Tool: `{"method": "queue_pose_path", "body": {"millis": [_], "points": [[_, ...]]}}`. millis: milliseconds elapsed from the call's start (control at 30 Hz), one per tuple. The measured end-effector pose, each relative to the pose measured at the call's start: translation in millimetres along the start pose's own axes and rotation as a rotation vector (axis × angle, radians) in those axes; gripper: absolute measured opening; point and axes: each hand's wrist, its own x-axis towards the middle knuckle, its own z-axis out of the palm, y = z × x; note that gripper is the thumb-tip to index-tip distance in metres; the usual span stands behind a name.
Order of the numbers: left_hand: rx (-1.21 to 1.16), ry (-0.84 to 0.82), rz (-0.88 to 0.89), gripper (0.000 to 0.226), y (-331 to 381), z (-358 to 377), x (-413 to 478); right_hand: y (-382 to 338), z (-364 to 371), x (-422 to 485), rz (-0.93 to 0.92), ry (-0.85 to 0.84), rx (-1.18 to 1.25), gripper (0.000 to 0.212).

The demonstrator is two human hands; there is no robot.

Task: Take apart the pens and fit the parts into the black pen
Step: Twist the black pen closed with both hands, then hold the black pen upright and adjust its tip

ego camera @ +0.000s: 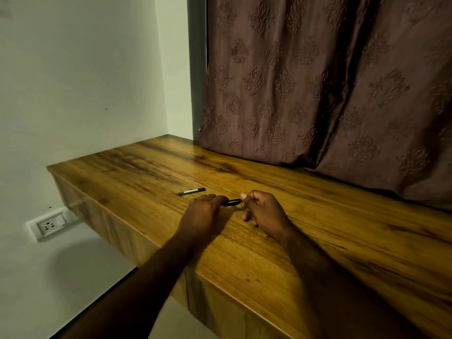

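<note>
Both hands are gripping the black pen [231, 202] just above the wooden desk [318, 241]. The left hand [203, 211] is curling its fingers over one end, while the right hand [264, 211] is pinching the other end between thumb and curled fingers, leaving only the pen's middle showing. Just beyond the left hand, a second pen [192, 191], dark with a pale band, is lying flat on the desk. A brown patterned curtain [318, 81] is hanging behind the desk, and a wall socket [52, 225] is sitting below its left edge.

A glossy black pen [231, 202] is held nearly level, both ends covered. A slim dark pen [192, 191] with a pale middle lies flat just behind it.
</note>
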Motion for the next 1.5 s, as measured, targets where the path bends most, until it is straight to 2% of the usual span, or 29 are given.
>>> {"method": "queue_pose_path", "body": {"millis": [100,233,433,567,733,833,900,1000,1033,1133,1200,1300,1500], "points": [[-0.019,0.059,0.040,0.031,5.2,-1.3,-1.5,-3.2,3.5,-0.7,0.037,0.005,0.085,0.038],[-0.045,0.107,0.037,0.034,6.0,-1.5,-3.6,-7.1,10.5,-2.9,0.028,-0.009,0.199,0.025],[-0.119,0.133,-0.002,0.048,8.8,-4.8,-5.3,-9.4,8.8,1.0,0.031,0.185,0.350,0.014],[-0.070,0.109,0.007,0.028,5.5,-2.7,-4.0,-9.7,5.4,1.8,0.040,0.250,0.479,0.011],[-0.024,0.016,-0.041,0.026,10.0,-0.7,-3.6,-8.0,8.4,4.3,0.042,0.202,0.543,0.013],[-0.197,-0.015,-0.117,0.023,12.3,-3.5,-5.5,-11.9,10.2,3.3,0.058,0.178,0.566,0.021],[-0.417,-0.007,-0.279,0.016,15.5,-3.8,-5.8,-18.9,8.9,2.8,0.060,0.188,0.668,0.023],[-1.070,0.046,-0.672,0.014,38.2,-3.2,-5.9,-32.1,4.1,8.3,0.045,0.297,0.812,0.026],[-1.218,0.085,-0.759,0.014,45.6,-5.6,-4.9,-38.2,2.4,10.2,0.042,0.334,0.844,0.029],[-1.409,0.110,-0.887,0.037,54.4,-11.7,-2.0,-58.3,-3.7,11.6,0.059,0.310,0.971,0.052],[-1.560,0.045,-0.932,0.059,58.2,-15.1,-0.8,-69.1,-7.2,12.0,0.049,0.243,1.007,0.063],[-1.625,-0.045,-0.922,0.079,63.6,-14.5,1.1,-77.4,-7.7,14.1,0.004,0.197,1.009,0.062],[-1.508,-0.076,-0.862,0.092,63.1,-7.5,1.6,-68.4,-2.6,16.1,0.024,0.259,1.031,0.053]]}}
